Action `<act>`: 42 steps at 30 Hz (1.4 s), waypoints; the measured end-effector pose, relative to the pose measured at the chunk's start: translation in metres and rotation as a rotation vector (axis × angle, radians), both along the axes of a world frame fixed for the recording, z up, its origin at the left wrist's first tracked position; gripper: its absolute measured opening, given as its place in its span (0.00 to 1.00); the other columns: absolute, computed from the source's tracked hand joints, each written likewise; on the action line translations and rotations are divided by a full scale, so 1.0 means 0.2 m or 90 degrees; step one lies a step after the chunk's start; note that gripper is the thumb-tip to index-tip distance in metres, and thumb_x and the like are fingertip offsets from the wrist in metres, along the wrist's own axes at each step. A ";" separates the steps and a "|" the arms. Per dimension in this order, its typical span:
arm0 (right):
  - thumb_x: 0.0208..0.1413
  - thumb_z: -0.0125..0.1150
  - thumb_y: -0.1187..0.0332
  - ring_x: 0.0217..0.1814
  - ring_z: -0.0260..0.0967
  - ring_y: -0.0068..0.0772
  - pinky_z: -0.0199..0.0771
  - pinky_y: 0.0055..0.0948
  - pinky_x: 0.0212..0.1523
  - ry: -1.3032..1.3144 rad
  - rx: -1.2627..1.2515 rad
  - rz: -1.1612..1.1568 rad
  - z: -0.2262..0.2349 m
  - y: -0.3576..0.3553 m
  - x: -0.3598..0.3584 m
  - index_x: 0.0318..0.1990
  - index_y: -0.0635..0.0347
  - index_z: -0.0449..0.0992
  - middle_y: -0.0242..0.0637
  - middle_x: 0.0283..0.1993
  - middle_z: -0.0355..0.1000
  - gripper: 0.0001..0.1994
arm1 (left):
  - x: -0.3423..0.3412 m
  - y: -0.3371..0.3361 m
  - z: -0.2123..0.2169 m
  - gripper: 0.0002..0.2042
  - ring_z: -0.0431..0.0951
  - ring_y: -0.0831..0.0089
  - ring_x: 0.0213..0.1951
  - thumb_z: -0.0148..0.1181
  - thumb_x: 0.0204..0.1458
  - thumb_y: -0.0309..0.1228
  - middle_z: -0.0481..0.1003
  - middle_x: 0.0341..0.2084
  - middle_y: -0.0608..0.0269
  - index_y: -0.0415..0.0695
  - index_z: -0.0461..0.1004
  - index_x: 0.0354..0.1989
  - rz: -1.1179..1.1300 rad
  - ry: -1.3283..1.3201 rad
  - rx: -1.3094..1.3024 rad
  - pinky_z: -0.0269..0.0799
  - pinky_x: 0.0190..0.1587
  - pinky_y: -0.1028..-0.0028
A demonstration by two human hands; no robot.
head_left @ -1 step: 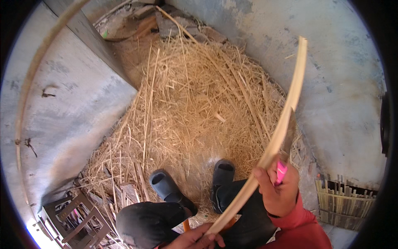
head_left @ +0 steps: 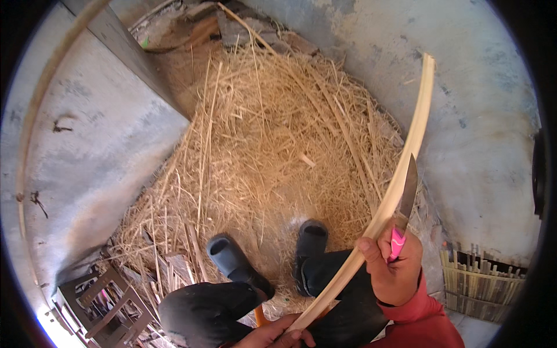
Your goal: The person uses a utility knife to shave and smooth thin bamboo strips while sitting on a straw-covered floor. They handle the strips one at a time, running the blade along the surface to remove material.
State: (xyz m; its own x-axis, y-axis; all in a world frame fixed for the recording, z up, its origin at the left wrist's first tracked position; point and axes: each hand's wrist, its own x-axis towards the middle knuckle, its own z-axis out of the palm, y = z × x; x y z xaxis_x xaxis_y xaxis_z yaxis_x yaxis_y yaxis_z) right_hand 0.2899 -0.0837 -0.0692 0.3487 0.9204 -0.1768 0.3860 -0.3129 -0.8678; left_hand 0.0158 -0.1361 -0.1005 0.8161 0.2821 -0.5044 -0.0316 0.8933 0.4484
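Note:
A long pale bamboo strip [head_left: 415, 133] curves from the bottom middle up to the upper right. My right hand [head_left: 394, 272] grips a knife by its pink handle [head_left: 397, 242]. The knife's grey blade [head_left: 408, 188] points upward and lies against the right side of the strip. My right thumb presses on the strip just below the blade. My left hand [head_left: 278, 335] is partly cut off by the bottom edge and holds the strip's lower end above my knees.
A big heap of straw-coloured shavings [head_left: 272, 133] covers the ground ahead of my two dark slippers [head_left: 223, 252]. A small wooden frame stool [head_left: 98, 301] stands at lower left, and a woven bamboo piece [head_left: 481, 284] lies at lower right. Another thin strip [head_left: 35, 116] arcs along the grey wall on the left.

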 end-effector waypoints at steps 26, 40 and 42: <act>0.70 0.57 0.65 0.30 0.64 0.21 0.64 0.26 0.32 -0.089 0.534 -0.029 0.04 -0.43 -0.08 0.49 0.64 0.79 0.33 0.31 0.70 0.11 | 0.00 -0.43 0.04 0.22 0.67 0.82 0.13 0.44 0.73 0.36 0.74 0.24 0.64 0.39 0.58 0.71 0.128 0.144 0.540 0.64 0.17 0.82; 0.69 0.55 0.68 0.29 0.64 0.21 0.70 0.27 0.34 -0.192 0.438 0.023 -0.16 -0.50 0.35 0.68 0.49 0.73 0.36 0.30 0.73 0.21 | 0.00 -0.64 -0.23 0.12 0.63 0.84 0.23 0.47 0.73 0.36 0.66 0.22 0.72 0.41 0.71 0.49 0.072 0.202 0.735 0.59 0.24 0.79; 0.69 0.55 0.68 0.30 0.65 0.21 0.70 0.27 0.35 -0.185 0.394 -0.016 -0.14 -0.47 0.37 0.68 0.48 0.73 0.37 0.30 0.74 0.21 | 0.01 -0.64 -0.22 0.12 0.63 0.84 0.22 0.47 0.73 0.37 0.66 0.21 0.73 0.40 0.71 0.47 0.048 0.220 0.724 0.59 0.24 0.78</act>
State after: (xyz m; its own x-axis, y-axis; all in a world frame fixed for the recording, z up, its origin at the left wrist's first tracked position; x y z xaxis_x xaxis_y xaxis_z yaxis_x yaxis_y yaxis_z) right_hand 0.3634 -0.1773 -0.0969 0.3244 0.8132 0.4833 0.6298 0.1955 -0.7517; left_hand 0.0173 -0.2643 -0.1436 0.6481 0.7515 -0.1236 0.2115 -0.0217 0.9771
